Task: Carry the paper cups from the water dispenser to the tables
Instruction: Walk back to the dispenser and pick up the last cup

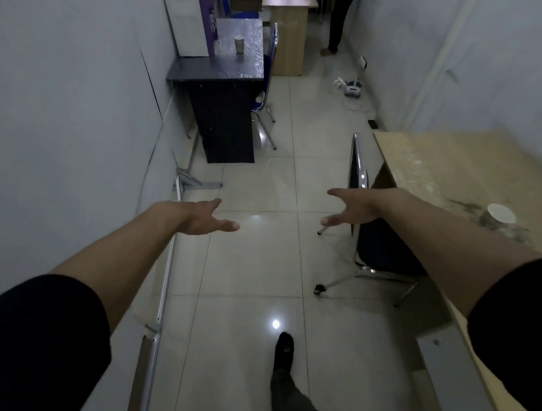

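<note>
Both arms reach forward over the tiled floor (pixel 255 179), left hand (pixel 201 217) and right hand (pixel 353 209) empty with fingers spread. One paper cup (pixel 239 44) stands upright on the dark table (pixel 207 70) beside the water dispenser (pixel 191 18); another cup (pixel 499 214) sits on the light wooden table (pixel 451 163) at right.

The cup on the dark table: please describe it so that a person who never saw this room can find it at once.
Look along the left wall to the white water dispenser at the far end. Beside it stands a dark table, and the cup stands upright on its top, alone. The other cup is much nearer, on the light wooden table at the right.
</note>
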Action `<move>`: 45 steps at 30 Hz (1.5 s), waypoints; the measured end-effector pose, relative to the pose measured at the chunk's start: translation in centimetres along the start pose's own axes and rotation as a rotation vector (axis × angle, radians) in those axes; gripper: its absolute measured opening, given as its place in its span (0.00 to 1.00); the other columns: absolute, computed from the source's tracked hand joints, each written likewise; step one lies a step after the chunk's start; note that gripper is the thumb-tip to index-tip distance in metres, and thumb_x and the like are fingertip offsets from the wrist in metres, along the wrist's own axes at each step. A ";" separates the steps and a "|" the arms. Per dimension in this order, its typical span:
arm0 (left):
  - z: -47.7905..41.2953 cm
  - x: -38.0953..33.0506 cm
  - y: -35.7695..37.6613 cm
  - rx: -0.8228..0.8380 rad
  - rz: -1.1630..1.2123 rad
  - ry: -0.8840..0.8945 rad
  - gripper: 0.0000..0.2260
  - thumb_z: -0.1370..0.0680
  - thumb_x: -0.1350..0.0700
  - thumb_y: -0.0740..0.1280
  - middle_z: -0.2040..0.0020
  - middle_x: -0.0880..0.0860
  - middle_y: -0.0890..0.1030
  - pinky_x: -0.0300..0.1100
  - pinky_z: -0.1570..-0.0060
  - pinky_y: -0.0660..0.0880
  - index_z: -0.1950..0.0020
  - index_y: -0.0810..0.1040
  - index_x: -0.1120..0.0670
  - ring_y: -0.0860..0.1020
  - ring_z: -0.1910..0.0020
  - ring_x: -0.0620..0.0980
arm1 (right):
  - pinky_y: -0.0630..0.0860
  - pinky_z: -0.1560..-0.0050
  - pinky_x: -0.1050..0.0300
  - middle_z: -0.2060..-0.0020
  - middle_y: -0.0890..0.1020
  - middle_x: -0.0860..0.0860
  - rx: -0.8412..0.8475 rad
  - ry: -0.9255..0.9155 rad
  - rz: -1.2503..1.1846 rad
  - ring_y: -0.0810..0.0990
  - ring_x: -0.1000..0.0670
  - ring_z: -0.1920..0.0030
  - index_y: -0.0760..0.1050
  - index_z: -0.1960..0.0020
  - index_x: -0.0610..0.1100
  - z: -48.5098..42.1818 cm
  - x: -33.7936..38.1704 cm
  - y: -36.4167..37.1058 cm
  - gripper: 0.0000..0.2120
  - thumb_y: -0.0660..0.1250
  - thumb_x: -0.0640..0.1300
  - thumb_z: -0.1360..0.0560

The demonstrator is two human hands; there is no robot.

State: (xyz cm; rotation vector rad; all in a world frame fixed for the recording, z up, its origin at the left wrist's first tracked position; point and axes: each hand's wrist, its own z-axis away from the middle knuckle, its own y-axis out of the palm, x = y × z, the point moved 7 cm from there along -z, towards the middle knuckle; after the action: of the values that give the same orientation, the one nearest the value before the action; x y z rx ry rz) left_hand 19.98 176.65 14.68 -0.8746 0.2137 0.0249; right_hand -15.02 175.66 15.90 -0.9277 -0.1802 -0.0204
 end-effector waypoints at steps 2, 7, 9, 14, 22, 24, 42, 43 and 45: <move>-3.3 0.5 -3.1 -0.011 -0.002 -0.010 0.51 0.32 0.21 0.57 0.18 0.51 0.48 0.58 0.23 0.49 0.19 0.42 0.46 0.50 0.19 0.55 | 0.55 0.19 0.40 0.16 0.55 0.48 -0.019 0.004 -0.004 0.56 0.42 0.17 0.44 0.15 0.53 -3.6 -0.5 -3.1 0.52 0.66 0.74 0.27; -11.4 1.1 -10.1 -0.026 0.009 -0.009 0.50 0.32 0.21 0.57 0.18 0.52 0.49 0.60 0.23 0.50 0.19 0.44 0.45 0.50 0.20 0.56 | 0.54 0.19 0.39 0.15 0.54 0.48 0.024 -0.006 -0.021 0.55 0.42 0.17 0.44 0.15 0.53 -12.6 -1.2 -9.2 0.52 0.65 0.73 0.26; -14.3 1.2 -12.3 -0.023 0.018 -0.001 0.50 0.33 0.21 0.57 0.18 0.52 0.50 0.60 0.24 0.50 0.19 0.44 0.43 0.51 0.20 0.56 | 0.54 0.19 0.40 0.15 0.54 0.48 0.045 -0.003 -0.022 0.56 0.42 0.17 0.44 0.15 0.53 -15.8 -1.5 -11.0 0.52 0.66 0.73 0.26; -21.1 2.1 -17.4 -0.005 0.067 -0.007 0.50 0.32 0.21 0.58 0.18 0.52 0.50 0.57 0.24 0.51 0.19 0.44 0.44 0.52 0.20 0.55 | 0.56 0.19 0.41 0.16 0.56 0.49 0.040 0.000 -0.021 0.57 0.43 0.17 0.45 0.15 0.53 -23.8 -2.2 -15.9 0.52 0.66 0.74 0.27; -35.0 3.2 -28.7 -0.066 0.042 0.018 0.51 0.33 0.21 0.58 0.18 0.52 0.51 0.56 0.23 0.51 0.19 0.44 0.45 0.53 0.20 0.54 | 0.57 0.19 0.41 0.16 0.56 0.49 -0.006 -0.005 -0.068 0.58 0.44 0.18 0.46 0.15 0.54 -37.7 -3.0 -24.8 0.54 0.66 0.76 0.29; -39.1 3.4 -31.5 -0.067 0.046 0.026 0.50 0.32 0.22 0.59 0.18 0.52 0.51 0.57 0.23 0.52 0.19 0.45 0.45 0.54 0.20 0.54 | 0.58 0.19 0.41 0.16 0.56 0.50 -0.010 -0.003 -0.076 0.59 0.44 0.18 0.46 0.15 0.54 -41.5 -3.1 -27.3 0.53 0.66 0.76 0.29; -69.9 -1.0 -53.8 0.052 -0.011 0.131 0.51 0.35 0.21 0.60 0.18 0.52 0.51 0.59 0.25 0.53 0.19 0.45 0.43 0.54 0.20 0.56 | 0.59 0.21 0.42 0.16 0.58 0.49 0.036 0.059 -0.181 0.60 0.43 0.18 0.45 0.15 0.54 -68.3 -9.0 -46.3 0.52 0.67 0.73 0.27; -71.7 -1.6 -54.9 0.041 -0.019 0.132 0.50 0.33 0.21 0.60 0.18 0.52 0.52 0.58 0.25 0.54 0.19 0.45 0.43 0.55 0.21 0.56 | 0.59 0.21 0.42 0.16 0.58 0.49 0.029 0.061 -0.182 0.60 0.43 0.18 0.45 0.15 0.55 -69.8 -9.9 -47.6 0.52 0.67 0.74 0.28; -75.2 -3.0 -57.2 0.013 -0.051 0.149 0.50 0.34 0.20 0.58 0.18 0.51 0.53 0.58 0.25 0.55 0.19 0.47 0.43 0.57 0.21 0.56 | 0.59 0.21 0.41 0.16 0.58 0.50 0.017 0.061 -0.186 0.60 0.44 0.18 0.45 0.15 0.55 -73.2 -11.9 -50.2 0.53 0.67 0.74 0.28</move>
State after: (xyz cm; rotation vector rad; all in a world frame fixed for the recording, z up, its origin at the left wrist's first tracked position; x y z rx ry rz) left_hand 10.04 82.65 11.91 -0.8696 0.3308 -0.0891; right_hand -20.84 86.41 10.97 -0.8897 -0.2094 -0.2187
